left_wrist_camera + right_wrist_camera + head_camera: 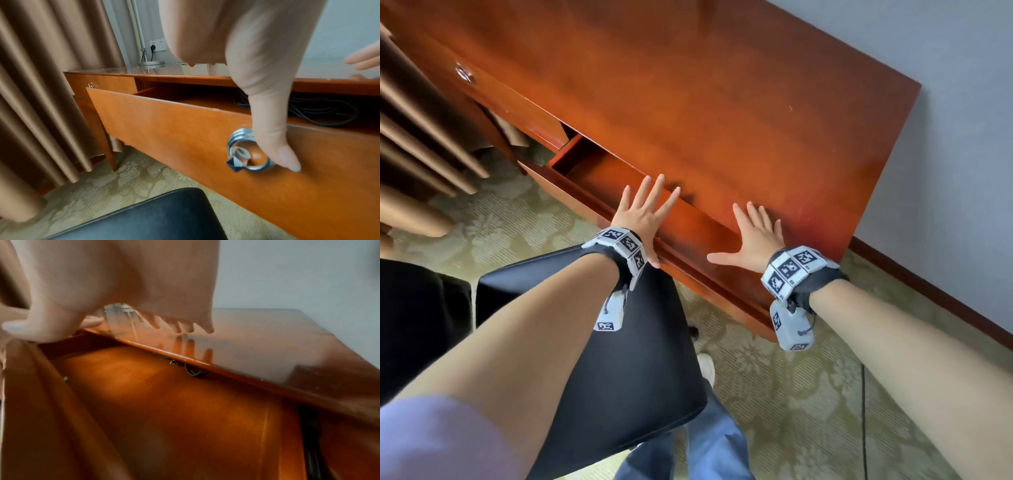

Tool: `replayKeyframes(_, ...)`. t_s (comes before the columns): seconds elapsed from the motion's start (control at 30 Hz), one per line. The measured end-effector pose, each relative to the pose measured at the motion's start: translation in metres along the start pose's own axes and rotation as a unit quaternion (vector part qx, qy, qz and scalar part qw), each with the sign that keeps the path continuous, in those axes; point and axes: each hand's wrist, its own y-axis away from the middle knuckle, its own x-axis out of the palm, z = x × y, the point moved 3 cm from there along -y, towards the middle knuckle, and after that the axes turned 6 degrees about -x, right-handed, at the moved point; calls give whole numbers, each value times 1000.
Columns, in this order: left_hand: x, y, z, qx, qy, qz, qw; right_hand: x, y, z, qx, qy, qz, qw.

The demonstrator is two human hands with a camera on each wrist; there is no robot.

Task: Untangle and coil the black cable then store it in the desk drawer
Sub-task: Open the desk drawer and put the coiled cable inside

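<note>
Left wrist view: coiled black cable (320,110) inside drawer (185,129), behind flat left hand (267,97); right hand (755,236) flat, grasping nothing.

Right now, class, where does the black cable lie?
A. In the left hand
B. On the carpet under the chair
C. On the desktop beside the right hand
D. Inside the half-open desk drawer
D: in the left wrist view the black cable lies coiled inside the desk drawer, which is still pulled out, while the left hand and right hand are spread flat and hold nothing.
</note>
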Motion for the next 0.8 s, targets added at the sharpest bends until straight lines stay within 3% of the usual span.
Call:
replayKeyframes(0.2,-16,-32,-13,-7,34,4,999,7,-18,4,-16,100,44,994)
replayKeyframes(0.33,-17,-46,-20,-16,50,7,999,11,-15,5,-30,167,-22,985)
replayKeyframes(0.43,-24,-51,-20,-10,53,6,999,9,-16,3,-44,177,-52,982)
replayKeyframes(0.67,-35,-55,-20,11,16,35,999,11,-17,6,-42,180,-45,982)
replayKeyframes(0.8,-34,-52,-22,12,1,14,1000,12,-18,6,-40,179,-45,982)
